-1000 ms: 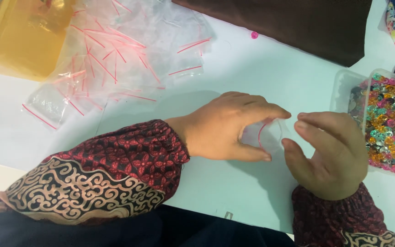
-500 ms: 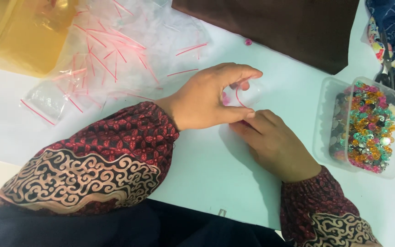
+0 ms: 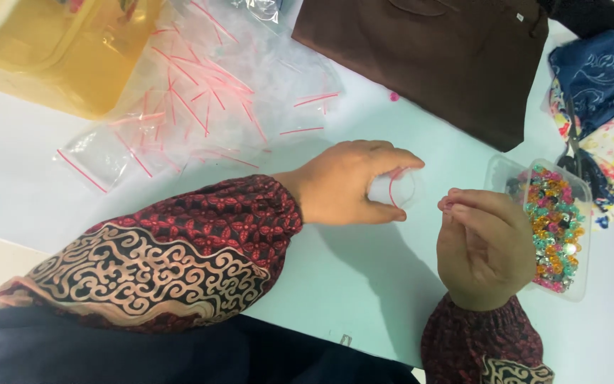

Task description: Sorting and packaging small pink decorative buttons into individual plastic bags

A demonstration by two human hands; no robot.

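— White tabletop [image 3: 193, 327] is all around. What do the hands hold?

— The left hand [image 3: 346, 183] pinches a small clear bag [image 3: 392, 190] with a red strip, open side toward the right hand [image 3: 485, 245]. The right hand's fingertips [image 3: 450, 205] are pressed together just beside the bag; whether they hold a bead, I cannot tell.

— What might go wrong?

— The bag mouth looks small and floppy. A tiny bead could miss it and roll off. An elbow could also bump the box of colourful beads [image 3: 550, 226].
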